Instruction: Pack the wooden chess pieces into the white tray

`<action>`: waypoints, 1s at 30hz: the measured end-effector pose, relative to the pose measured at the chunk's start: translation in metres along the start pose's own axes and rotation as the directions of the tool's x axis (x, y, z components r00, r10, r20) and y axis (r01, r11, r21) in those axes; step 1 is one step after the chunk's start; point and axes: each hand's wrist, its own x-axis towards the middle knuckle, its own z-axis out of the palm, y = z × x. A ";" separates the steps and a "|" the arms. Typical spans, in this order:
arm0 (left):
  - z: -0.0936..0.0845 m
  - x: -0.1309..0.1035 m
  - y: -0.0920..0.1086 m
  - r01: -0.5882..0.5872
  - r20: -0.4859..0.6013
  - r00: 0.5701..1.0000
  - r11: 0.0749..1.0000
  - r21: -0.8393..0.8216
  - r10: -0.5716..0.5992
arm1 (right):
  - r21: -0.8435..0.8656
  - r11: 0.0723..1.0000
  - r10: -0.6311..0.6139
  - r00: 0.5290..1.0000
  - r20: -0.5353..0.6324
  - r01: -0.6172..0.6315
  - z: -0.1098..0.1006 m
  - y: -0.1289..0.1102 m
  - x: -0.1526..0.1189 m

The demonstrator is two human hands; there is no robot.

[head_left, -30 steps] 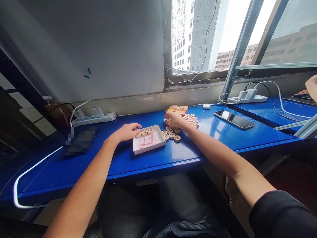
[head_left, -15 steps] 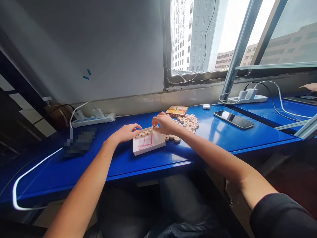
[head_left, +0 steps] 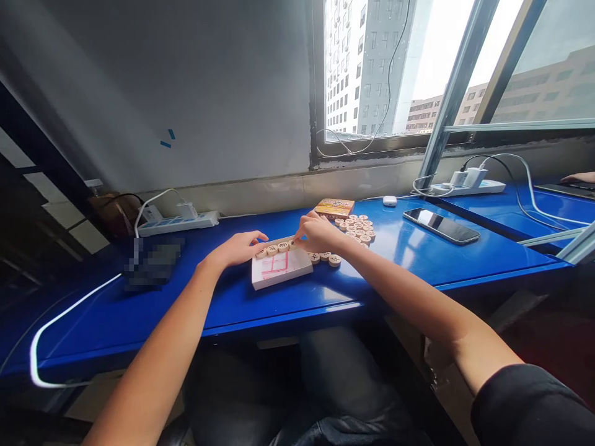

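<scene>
A shallow white box (head_left: 284,276) with red lines on its inside lies on the blue table. Along its far wall stands a row of several round wooden pieces (head_left: 283,246) with dark characters. My left hand (head_left: 236,249) rests at the box's far left corner, its fingers apart and no piece in them. At the far right corner, my right hand (head_left: 318,233) pinches a wooden piece (head_left: 292,244) at the right end of the row. Right of the box lie more loose pieces (head_left: 334,261), partly hidden behind my right hand and forearm.
Behind the loose pieces sits an orange printed box lid (head_left: 334,207). A phone (head_left: 440,226) and a white earphone case (head_left: 389,201) lie on the right. Power strips (head_left: 179,224) and cables run along the wall. Another person's hand (head_left: 579,178) shows at the far right edge.
My right hand has lowered the piece from above the far wall into the row's right end. My left hand stays at the left corner. The view has shifted slightly.
</scene>
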 end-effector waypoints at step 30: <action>-0.001 -0.001 0.000 -0.011 0.004 1.000 1.000 0.021 0.011 | 0.112 0.863 0.498 0.867 -0.031 -0.492 0.028 0.063 0.014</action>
